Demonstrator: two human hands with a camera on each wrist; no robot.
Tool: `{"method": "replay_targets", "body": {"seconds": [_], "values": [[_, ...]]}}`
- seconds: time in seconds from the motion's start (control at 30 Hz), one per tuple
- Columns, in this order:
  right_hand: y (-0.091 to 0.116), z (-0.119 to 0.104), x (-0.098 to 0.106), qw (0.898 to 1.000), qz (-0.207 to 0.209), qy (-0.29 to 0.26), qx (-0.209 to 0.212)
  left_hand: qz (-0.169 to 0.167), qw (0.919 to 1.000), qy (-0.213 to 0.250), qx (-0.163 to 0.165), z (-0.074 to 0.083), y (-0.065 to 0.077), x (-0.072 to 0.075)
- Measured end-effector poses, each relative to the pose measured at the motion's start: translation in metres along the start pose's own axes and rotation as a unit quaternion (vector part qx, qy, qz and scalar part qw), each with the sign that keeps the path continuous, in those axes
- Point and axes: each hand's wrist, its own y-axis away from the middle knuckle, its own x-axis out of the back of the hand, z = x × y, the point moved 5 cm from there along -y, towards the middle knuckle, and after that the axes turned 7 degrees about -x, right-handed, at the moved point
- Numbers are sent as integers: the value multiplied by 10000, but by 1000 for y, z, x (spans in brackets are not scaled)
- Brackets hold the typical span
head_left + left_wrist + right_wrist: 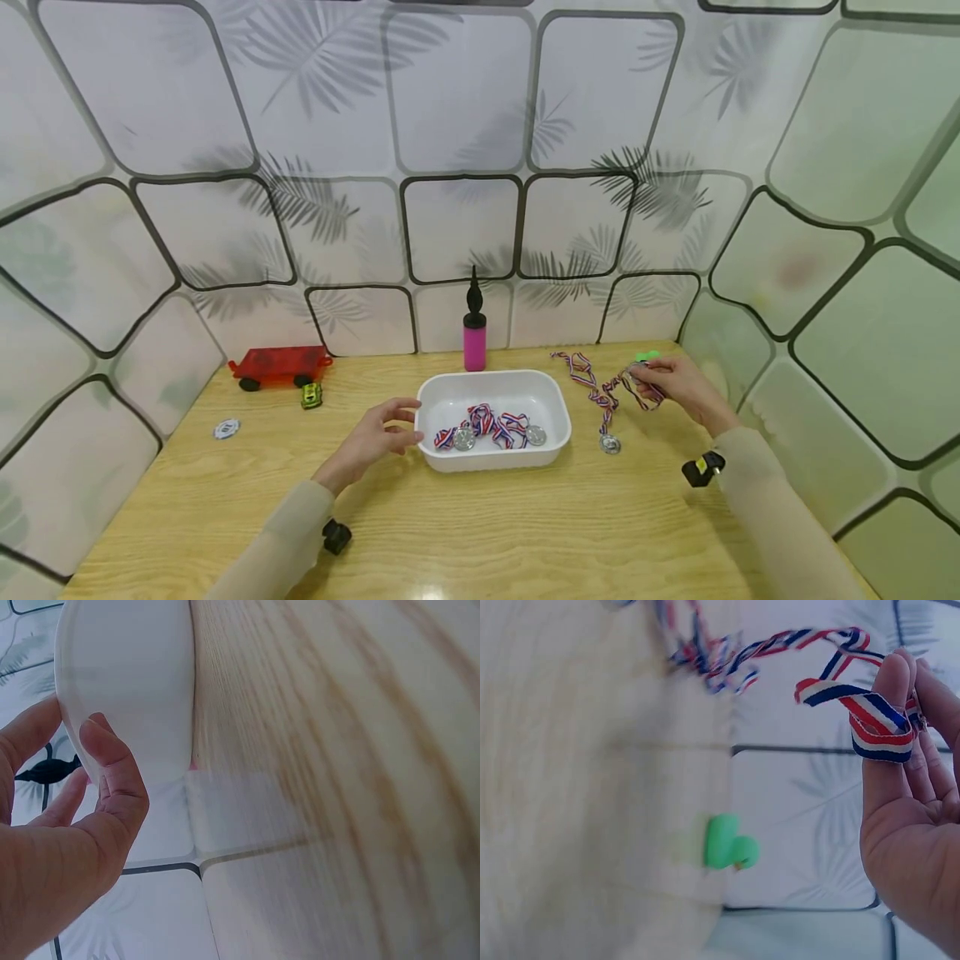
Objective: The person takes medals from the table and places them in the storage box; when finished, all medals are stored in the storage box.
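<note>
A white plastic basin [491,462] stands on the table, holding two silver medals [464,438] with red, white and blue striped ribbons. At its left end is my left hand [378,433], fingers spread and loosely bent, fingertips at the rim. In the left wrist view the thumb lies across the basin's outer wall [142,682]. Off to the right, my right hand [681,385] pinches a striped medal ribbon [877,724] between thumb and fingers, lifted above the table. That ribbon trails down to a tangle of ribbon [602,398], with a silver medal [610,444] lying at its lower end.
Behind the basin stands a pink hand pump [475,346] with a black nozzle. On the left are a red toy wagon [279,367], a small green toy car [311,395] and a round white disc [226,428]. A green toy duck [724,841] sits near the right wall.
</note>
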Motion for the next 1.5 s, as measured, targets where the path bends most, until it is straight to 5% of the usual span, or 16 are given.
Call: {"method": "replay_targets", "body": {"seconds": [0.7,1.5], "values": [[12,-72,-37,9948,-155,-637,776,-19,10000,74,17,-1,-1,0],[4,-114,-100,9907,-759,-731,864,-20,9999,127,111,-3,1,0]]}}
